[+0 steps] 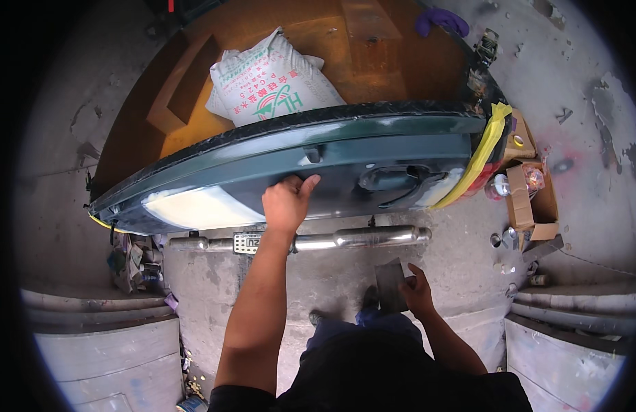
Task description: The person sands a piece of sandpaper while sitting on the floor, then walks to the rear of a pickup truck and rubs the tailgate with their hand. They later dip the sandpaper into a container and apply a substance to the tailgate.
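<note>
My left hand [287, 202] reaches forward to the dark green tailgate [242, 196] of a pickup bed, just below its small latch. The thumb sticks out to the right; the other fingers bend out of sight against the panel, so what is under them is hidden. A cream filler patch [201, 208] lies on the panel to the left of this hand. The recessed handle [386, 180] is to its right. Low on the right, away from the tailgate, my right hand [417, 292] grips the edge of a dark grey flat rectangular pad [390, 285].
A chrome bumper bar [373, 237] runs below the tailgate. In the rusty bed [373, 41] lies a printed white sack [270, 79]. Yellow tape [484, 151] covers the right corner. Cardboard boxes [531, 199] and cans stand at right; scraps [132, 264] lie at left.
</note>
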The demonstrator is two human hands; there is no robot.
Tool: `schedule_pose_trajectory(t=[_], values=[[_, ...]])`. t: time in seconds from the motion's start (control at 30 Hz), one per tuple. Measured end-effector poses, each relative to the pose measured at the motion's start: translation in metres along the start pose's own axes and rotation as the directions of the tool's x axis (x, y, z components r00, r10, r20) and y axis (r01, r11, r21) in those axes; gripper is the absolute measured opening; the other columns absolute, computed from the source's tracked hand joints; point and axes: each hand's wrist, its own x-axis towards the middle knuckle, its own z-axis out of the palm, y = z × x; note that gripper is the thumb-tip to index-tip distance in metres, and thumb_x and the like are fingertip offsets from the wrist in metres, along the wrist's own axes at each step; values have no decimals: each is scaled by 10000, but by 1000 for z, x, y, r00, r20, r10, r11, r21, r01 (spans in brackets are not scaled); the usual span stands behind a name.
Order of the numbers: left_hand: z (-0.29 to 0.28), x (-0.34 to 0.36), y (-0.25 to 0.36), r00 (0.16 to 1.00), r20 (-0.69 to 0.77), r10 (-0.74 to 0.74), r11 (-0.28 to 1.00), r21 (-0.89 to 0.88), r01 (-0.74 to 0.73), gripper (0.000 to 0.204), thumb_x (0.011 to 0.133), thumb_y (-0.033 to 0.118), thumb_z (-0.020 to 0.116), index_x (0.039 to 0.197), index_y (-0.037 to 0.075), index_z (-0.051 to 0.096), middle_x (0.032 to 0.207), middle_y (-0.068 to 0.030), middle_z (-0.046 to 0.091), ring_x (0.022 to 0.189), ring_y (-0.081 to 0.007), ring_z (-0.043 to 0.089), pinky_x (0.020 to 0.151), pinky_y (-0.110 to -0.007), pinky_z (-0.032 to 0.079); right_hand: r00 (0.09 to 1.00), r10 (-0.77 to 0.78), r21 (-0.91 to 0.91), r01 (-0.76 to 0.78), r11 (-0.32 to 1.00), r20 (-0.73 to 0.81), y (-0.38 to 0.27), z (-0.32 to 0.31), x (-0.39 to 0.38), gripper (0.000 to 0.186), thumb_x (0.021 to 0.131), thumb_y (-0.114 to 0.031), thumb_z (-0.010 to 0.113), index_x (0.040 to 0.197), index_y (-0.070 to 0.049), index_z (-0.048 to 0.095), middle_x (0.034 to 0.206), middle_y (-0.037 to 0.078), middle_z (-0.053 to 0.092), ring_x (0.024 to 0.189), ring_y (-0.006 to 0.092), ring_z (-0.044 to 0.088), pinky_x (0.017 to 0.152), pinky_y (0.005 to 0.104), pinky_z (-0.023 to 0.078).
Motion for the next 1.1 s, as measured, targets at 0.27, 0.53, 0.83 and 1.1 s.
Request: schedule_pose_trajectory(t=[0.27, 0.53, 0.83, 1.1], values=[[-2, -2, 9, 999, -31, 38, 998, 50, -36, 502, 796, 513, 724, 652, 35, 666, 569, -138, 617, 554, -354, 611, 566, -415, 502, 1000, 19, -17, -19, 1000, -12, -2, -6, -7, 622, 836, -63, 641, 1406, -34, 394, 853, 45, 592, 739, 101, 555, 675, 265, 478], [3, -1, -6, 999, 24, -26, 997, -71, 28, 501, 766, 505, 753, 662, 22, 667, 586, -150, 621, 576, -368, 616, 581, -418, 508, 1000, -20, 10, 20, 1000, 11, -2, -9, -4, 613, 845, -58, 639, 1405, -31, 390, 845, 52, 597, 739, 103, 558, 676, 268, 476], [-1, 2, 7, 999, 43, -15, 994, 108, 10, 520, 823, 514, 703, 661, 21, 661, 597, -143, 632, 587, -337, 636, 597, -415, 508, 1000, -14, -3, 14, 1000, -21, 5, -16, -17, 619, 837, -2, 633, 1404, -51, 390, 826, 17, 555, 721, 80, 514, 627, 244, 437], [-2, -8, 10, 998, -14, -64, 995, 76, 65, 634, 783, 654, 659, 690, 27, 680, 614, -141, 648, 640, -345, 658, 641, -424, 522, 1000, -10, -1, 10, 1000, -29, 8, -21, -17, 625, 842, -7, 639, 1410, -52, 384, 841, 28, 571, 737, 86, 531, 634, 248, 447]])
